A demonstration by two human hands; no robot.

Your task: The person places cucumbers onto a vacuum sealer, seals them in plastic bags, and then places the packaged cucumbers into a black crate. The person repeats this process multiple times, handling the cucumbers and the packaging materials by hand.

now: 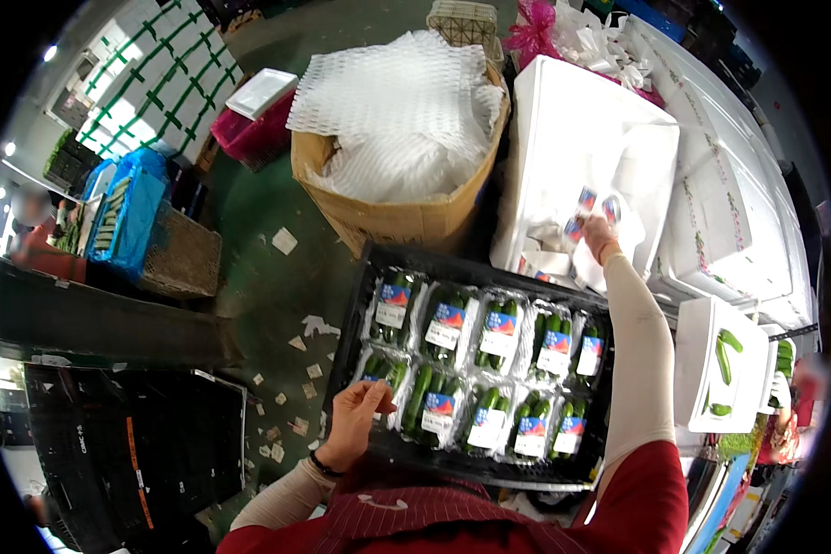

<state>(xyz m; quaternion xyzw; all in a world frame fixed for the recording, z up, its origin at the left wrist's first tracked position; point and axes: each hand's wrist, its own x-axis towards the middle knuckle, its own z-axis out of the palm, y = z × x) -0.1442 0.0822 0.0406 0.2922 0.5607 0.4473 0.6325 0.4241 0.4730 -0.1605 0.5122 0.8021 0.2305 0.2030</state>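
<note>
A black plastic crate (346,355) in front of me holds two rows of cucumber packs (499,334) in clear film, most with a blue, red and white label in view. My left hand (349,423) is over the crate's near left corner, beside a labelled pack (376,369). Its thumb and fingers are pinched together; whatever they hold, if anything, is too small to make out. Beyond the crate, my right hand (600,233) reaches into a white foam box (537,138). Its fingers close at a blue-and-red label (575,227), near a white label roll (609,210).
A large cardboard box (388,222) with white foam netting (392,92) stands beyond the crate. Stacked white foam boxes (711,194) line the right, near a smaller foam box (688,369) with loose cucumbers (723,360). Paper scraps (284,241) litter the green floor. Another person (51,249) is far left.
</note>
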